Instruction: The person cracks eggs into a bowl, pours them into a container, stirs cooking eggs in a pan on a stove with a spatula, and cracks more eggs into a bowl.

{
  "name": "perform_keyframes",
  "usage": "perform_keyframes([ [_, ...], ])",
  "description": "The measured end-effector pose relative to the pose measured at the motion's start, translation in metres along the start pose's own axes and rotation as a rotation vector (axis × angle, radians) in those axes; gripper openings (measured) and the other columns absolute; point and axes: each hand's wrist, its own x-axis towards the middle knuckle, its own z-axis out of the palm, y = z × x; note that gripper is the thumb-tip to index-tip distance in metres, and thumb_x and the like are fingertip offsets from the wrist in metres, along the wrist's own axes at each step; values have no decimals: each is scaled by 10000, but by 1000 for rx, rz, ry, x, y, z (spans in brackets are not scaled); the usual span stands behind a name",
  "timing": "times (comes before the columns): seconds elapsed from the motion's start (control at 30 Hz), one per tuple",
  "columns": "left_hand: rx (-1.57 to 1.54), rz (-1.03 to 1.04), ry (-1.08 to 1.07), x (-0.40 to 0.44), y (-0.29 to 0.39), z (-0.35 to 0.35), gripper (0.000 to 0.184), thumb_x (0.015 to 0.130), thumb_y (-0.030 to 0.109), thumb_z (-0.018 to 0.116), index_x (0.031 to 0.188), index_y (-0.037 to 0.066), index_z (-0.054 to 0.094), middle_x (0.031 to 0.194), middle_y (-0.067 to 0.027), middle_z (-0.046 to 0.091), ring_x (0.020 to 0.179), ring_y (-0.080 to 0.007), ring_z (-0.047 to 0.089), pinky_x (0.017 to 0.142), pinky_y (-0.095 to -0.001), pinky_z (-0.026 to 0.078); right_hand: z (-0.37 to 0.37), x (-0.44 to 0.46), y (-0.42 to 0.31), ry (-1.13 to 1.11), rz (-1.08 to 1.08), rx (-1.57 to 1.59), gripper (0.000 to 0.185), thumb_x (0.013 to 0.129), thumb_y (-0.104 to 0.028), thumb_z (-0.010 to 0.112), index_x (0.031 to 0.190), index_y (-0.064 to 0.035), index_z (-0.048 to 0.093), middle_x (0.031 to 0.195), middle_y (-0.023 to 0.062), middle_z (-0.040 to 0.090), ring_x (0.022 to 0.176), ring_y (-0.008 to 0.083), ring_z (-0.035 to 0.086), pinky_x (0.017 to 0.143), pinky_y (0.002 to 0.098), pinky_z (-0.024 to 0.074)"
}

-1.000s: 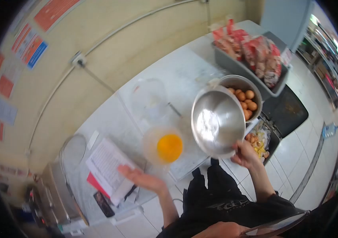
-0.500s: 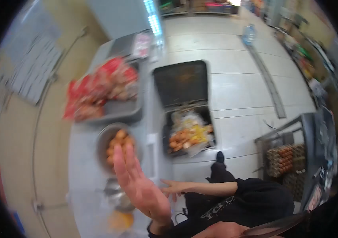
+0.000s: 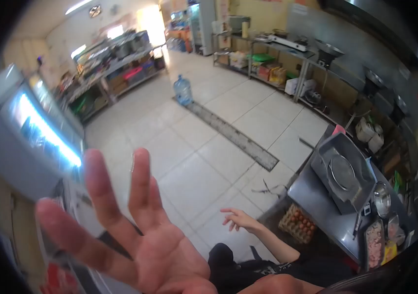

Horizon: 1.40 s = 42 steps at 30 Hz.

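Observation:
My left hand [image 3: 145, 240] is raised large at the lower left, palm showing, fingers spread and nothing in it. Lower centre, my right hand [image 3: 237, 219] reaches out over the tiled floor [image 3: 179, 171] with its fingers apart and empty. To the right of it, egg trays [image 3: 297, 224] with brown eggs sit low beside a metal table [image 3: 312, 196]. Red packaging [image 3: 58, 280] shows partly below my left hand at the lower left edge.
A large water bottle [image 3: 183, 90] stands by a floor drain [image 3: 228, 131]. A lit glass-door fridge [image 3: 42, 130] is at left. On the metal table are a grey tub [image 3: 346, 169] and a tray of meat [image 3: 374, 245]. Shelving with stoves [image 3: 287, 44] lines the back right.
The view has swung right, from the worktable with eggs and yolk to the open room. My right hand has let go of the metal bowl. My left hand is nearer the camera, fingers spread wider.

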Motion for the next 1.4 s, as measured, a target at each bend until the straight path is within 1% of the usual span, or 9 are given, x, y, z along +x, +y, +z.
perform_keyframes([
  [0.1,-218,-35,-131,24,-93,52,1005,809,538,582,1448,248,-138,1482,-238,145,1248,-488,341,1014,-635,196,-69,67,-2,71,51,94,453,900,-276,505,1310,-97,435,924,78,617,607,110,598,445,219,414],
  [0.3,-497,-378,-204,77,-341,180,873,826,226,608,1455,59,26,1425,-240,281,1254,-359,383,1073,-466,235,-241,232,-65,414,-17,75,409,883,-261,548,1252,-94,495,886,56,612,660,126,612,489,225,454],
  [0.53,-504,-1086,-862,64,-607,355,566,904,60,493,1406,78,235,1313,-160,433,1194,-228,455,1004,-349,349,-446,291,-141,1017,-72,83,345,847,-240,579,1144,-67,548,838,50,613,636,128,604,473,248,443],
  [0.7,-411,-1168,-996,53,-790,447,501,888,20,511,1360,55,346,1251,-159,495,1135,-213,503,949,-305,398,-634,362,-108,1225,300,-54,377,714,-261,657,1051,-94,622,880,137,669,778,229,651,656,325,513],
  [0.77,-328,-1227,-921,62,-869,481,485,887,31,517,1348,57,370,1224,-159,521,1114,-203,512,936,-296,402,-689,406,-153,1051,558,119,383,705,-283,639,1039,-95,630,921,142,671,854,267,647,756,345,504],
  [0.8,-231,-1297,-846,76,-904,493,470,886,42,524,1337,60,393,1196,-159,546,1093,-193,521,924,-287,405,-731,436,-164,996,525,-276,369,722,-315,616,1040,-130,637,965,117,666,890,284,636,788,370,499],
  [1.07,-9,-1078,-666,165,-1188,613,516,857,26,546,1345,86,393,1078,-149,586,888,-160,585,752,-251,471,-940,696,-438,731,-46,-565,411,804,-316,585,1177,-143,566,953,137,650,891,274,625,788,363,489],
  [1.27,121,-1323,-470,239,-1385,817,546,847,106,561,1348,12,365,942,-80,576,848,-132,541,767,-271,454,-1121,852,-463,320,55,-969,508,807,-297,564,1284,-150,472,1139,190,579,1039,315,566,893,397,444],
  [1.4,-36,-1145,-638,330,-1437,1004,587,862,213,574,1388,119,330,1162,-107,550,982,-155,531,817,-320,408,-1243,851,-532,330,-9,-443,457,846,-265,563,1271,-120,476,1058,158,632,979,277,605,855,379,466],
])
